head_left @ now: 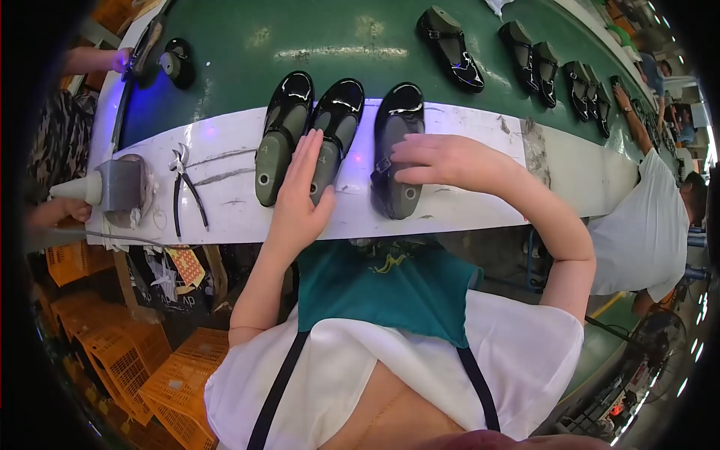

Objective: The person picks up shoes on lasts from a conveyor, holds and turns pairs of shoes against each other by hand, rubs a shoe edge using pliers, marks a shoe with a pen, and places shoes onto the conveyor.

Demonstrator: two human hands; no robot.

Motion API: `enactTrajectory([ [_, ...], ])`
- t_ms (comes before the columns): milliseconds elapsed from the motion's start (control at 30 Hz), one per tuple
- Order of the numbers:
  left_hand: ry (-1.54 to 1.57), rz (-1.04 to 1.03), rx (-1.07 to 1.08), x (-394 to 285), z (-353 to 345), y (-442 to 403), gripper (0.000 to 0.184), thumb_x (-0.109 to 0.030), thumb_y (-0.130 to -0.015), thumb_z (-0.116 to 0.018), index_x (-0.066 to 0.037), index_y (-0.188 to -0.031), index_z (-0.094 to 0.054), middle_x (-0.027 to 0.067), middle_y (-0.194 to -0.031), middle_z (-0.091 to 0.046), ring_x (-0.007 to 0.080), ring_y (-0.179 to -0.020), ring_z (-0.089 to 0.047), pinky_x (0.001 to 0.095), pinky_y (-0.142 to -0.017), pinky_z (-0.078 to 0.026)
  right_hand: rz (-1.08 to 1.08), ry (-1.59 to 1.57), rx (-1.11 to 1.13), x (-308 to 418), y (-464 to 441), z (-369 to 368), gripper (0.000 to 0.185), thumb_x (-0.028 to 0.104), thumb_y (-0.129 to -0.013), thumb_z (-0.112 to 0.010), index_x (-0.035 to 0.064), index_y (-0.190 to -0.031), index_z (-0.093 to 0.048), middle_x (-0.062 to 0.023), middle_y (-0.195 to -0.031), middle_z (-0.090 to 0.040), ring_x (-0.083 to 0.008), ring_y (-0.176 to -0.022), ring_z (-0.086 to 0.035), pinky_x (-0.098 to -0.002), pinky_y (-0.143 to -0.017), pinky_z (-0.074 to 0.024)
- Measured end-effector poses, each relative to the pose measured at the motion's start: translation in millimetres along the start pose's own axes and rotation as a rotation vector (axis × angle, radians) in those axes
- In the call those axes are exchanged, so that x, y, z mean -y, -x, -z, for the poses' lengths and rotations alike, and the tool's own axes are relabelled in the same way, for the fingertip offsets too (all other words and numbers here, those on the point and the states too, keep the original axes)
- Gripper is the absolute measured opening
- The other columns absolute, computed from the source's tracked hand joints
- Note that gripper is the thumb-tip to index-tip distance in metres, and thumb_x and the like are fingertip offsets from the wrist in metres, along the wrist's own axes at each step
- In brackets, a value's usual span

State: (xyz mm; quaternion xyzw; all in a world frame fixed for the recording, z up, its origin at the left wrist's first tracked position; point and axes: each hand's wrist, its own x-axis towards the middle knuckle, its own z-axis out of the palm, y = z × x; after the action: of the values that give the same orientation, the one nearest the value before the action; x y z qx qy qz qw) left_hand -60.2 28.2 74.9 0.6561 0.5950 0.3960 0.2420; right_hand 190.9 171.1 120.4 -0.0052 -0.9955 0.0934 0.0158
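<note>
Three glossy black strapped shoes on grey-green lasts stand on the white bench strip. My left hand lies with fingers stretched out over the middle shoe, covering part of its last, its thumb apart. Close on its left is another shoe. My right hand reaches across the right-hand shoe from the side, its fingers bent over the strap by the buckle. The fingers hide part of that shoe's opening.
Pincers and a grey block-like container lie on the left. More black shoes stand on the green bench surface. Orange crates sit below left. Another person's hand holds a white cone; a co-worker is at right.
</note>
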Motion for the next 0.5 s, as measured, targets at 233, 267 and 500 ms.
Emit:
enactTrajectory([
  [233,-0.030,0.034,0.015,-13.5,-3.7,5.3,0.059,-0.001,-0.086,-0.048,-0.003,-0.143,-0.033,0.0207,-0.147,-0.031,0.0374,-0.135,-0.033,0.0397,-0.109,-0.029,0.147,0.085,-0.058,-2.1,-44.1,-5.9,0.037,0.009,-0.080,-0.055,0.0134,-0.117,-0.057,-0.0078,-0.115,-0.057,-0.0268,-0.107,-0.058,-0.0346,-0.085,-0.0525],
  [267,-0.066,0.032,-0.001,-12.2,-1.9,7.0,0.058,0.000,-0.087,-0.048,-0.003,-0.143,-0.034,0.0206,-0.147,-0.031,0.0367,-0.134,-0.035,0.0394,-0.108,-0.030,0.182,0.051,-0.058,-2.1,-52.8,-5.4,0.037,0.009,-0.080,-0.056,0.0121,-0.117,-0.057,-0.0077,-0.112,-0.057,-0.0259,-0.105,-0.059,-0.0345,-0.082,-0.0526],
  [500,-0.224,0.151,-0.156,-1.9,21.0,21.6,0.053,-0.001,-0.089,-0.045,0.000,-0.141,-0.037,0.0204,-0.148,-0.031,0.0352,-0.135,-0.034,0.0397,-0.109,-0.029,0.330,-0.053,-0.200,-18.5,-107.2,-27.2,0.042,0.013,-0.079,-0.060,0.0089,-0.121,-0.057,-0.0102,-0.107,-0.057,-0.0279,-0.105,-0.056,-0.0362,-0.086,-0.0501],
])
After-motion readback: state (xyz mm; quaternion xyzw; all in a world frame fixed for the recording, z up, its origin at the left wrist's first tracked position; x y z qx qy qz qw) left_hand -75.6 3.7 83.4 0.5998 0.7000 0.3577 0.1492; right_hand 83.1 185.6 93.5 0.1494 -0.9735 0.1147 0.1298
